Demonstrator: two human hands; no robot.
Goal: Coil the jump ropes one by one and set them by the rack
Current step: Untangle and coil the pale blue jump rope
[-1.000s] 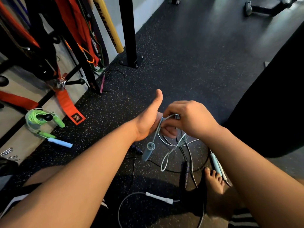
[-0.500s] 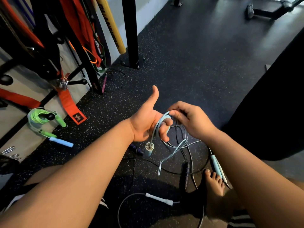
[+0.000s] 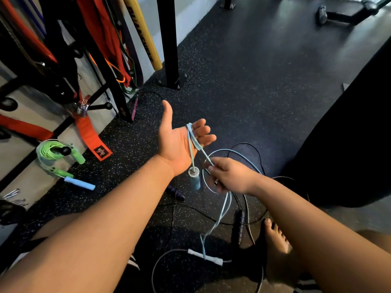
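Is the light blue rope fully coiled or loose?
Partly coiled: the light blue rope loops over the left hand, the right hand pinches it, the rest trails to the floor.

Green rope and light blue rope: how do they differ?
The green rope is coiled; the light blue rope has few turns, the rest trailing. The green rope lies by the rack; the light blue rope is wound on the left hand, pinched by the right hand. Both are jump ropes.
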